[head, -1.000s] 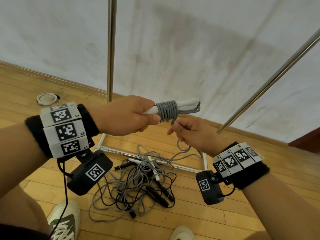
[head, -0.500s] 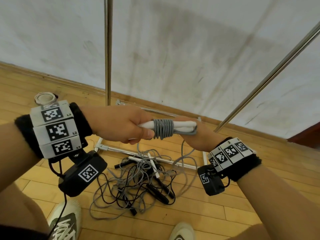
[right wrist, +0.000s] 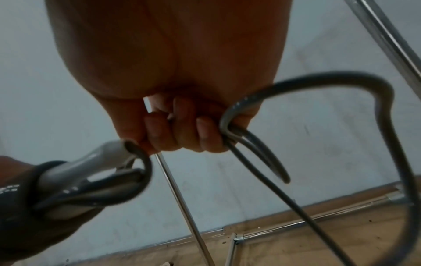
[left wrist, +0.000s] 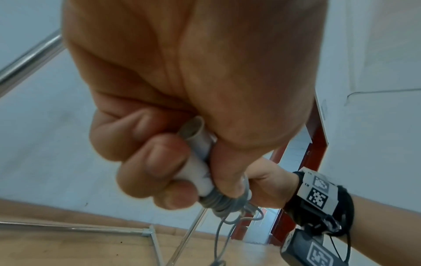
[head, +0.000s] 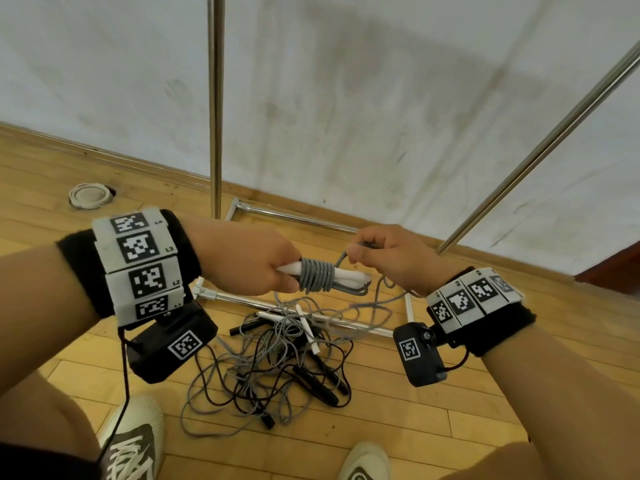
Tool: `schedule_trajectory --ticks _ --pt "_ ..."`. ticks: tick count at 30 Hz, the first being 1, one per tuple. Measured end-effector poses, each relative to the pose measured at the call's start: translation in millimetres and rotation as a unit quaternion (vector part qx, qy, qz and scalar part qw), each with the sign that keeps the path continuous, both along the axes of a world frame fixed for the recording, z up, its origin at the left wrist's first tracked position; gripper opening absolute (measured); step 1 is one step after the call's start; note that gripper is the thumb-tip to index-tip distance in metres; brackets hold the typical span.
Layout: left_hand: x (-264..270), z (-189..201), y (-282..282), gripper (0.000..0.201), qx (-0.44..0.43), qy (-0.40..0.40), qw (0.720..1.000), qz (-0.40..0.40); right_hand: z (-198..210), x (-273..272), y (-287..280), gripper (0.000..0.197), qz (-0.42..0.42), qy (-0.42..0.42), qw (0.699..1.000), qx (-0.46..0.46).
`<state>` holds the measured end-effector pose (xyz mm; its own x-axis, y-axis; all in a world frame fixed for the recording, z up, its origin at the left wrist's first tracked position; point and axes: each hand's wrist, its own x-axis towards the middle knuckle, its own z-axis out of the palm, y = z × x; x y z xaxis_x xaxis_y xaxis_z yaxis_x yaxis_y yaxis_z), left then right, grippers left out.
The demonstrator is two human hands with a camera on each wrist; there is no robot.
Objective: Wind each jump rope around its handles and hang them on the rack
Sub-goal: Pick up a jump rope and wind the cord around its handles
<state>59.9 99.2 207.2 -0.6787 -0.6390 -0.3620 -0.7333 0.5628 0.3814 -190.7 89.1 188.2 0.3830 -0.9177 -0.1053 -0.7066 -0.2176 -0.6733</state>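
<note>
While the white handles [head: 346,273] are clenched in the left hand [head: 254,259], grey rope [head: 316,274] is wound on.
At centre frame, a rope loop is pinched by the right hand [head: 388,252] fingers [right wrist: 208,134].

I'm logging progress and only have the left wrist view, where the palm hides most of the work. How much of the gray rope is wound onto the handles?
Observer: The head view shows about seven turns of gray rope side by side round the white handles, just beyond the left hand.
Operator: What is the right hand's grip on?
Observer: The right hand has its fingers curled round a doubled loop of that rope, as the right wrist view shows.
Operator: Any rope left unwound?
Observer: Yes, a loose length hangs from the right hand toward the pile of ropes on the floor.
</note>
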Motion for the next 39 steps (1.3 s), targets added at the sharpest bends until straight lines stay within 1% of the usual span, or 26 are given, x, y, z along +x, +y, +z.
schedule_trajectory --ticks 5,7,9,11,13,15,17,19,21,24,26,28,30,32,35,37,39 --pt "-8 -4 2 0.023 -0.015 -0.033 0.999 -0.013 7 16 7 0.027 0.017 0.034 0.999 0.001" --pt "-9 -6 3 0.023 -0.011 -0.045 0.999 -0.007 10 20 9 0.035 0.015 0.035 0.999 0.002" --pt "-9 -7 2 0.025 -0.023 -0.055 0.998 0.006 12 22 10 0.047 0.002 0.005 1.0 0.008" --pt "-7 -6 0 0.025 -0.059 -0.057 0.996 0.023 14 22 11 0.045 -0.015 -0.012 1.0 -0.004" --pt "-6 -6 -3 0.025 -0.107 -0.051 0.992 0.04 15 22 12 0.037 -0.027 -0.039 0.999 -0.005" --pt "-5 -6 -6 0.024 -0.134 -0.026 0.989 0.063 15 22 14 0.025 -0.032 -0.088 0.995 0.018" --pt "-4 -5 -7 0.026 -0.159 0.019 0.983 0.088 14 22 15 0.016 -0.042 -0.148 0.987 0.037" --pt "-2 -3 -9 0.03 -0.189 0.071 0.974 0.102 13 23 16 0.013 -0.055 -0.201 0.977 0.045" --pt "0 -2 -10 0.03 -0.201 0.11 0.968 0.105 12 25 17 0.019 -0.062 -0.221 0.972 0.041" --pt "1 -1 -8 0.024 -0.201 0.143 0.961 0.127 9 27 18 0.037 -0.056 -0.204 0.977 0.031" --pt "1 0 -6 0.024 -0.194 0.166 0.957 0.141 8 26 18 0.036 -0.037 -0.215 0.975 0.048" --pt "2 3 -6 0.026 -0.174 0.201 0.951 0.155 6 20 17 0.029 -0.009 -0.266 0.958 0.102" --pt "4 6 -6 0.027 -0.153 0.217 0.951 0.159 3 14 15 0.029 0.008 -0.29 0.948 0.13" --pt "4 8 -3 0.026 -0.135 0.215 0.956 0.146 0 10 15 0.027 0.014 -0.277 0.952 0.127" --pt "3 9 1 0.026 -0.119 0.215 0.96 0.132 -2 7 17 0.023 0.02 -0.216 0.971 0.097" --pt "3 8 1 0.026 -0.105 0.225 0.96 0.129 -3 7 17 0.025 0.026 -0.169 0.983 0.06" --pt "5 8 -1 0.023 -0.089 0.235 0.96 0.123 -3 5 17 0.027 0.033 -0.142 0.988 0.049"
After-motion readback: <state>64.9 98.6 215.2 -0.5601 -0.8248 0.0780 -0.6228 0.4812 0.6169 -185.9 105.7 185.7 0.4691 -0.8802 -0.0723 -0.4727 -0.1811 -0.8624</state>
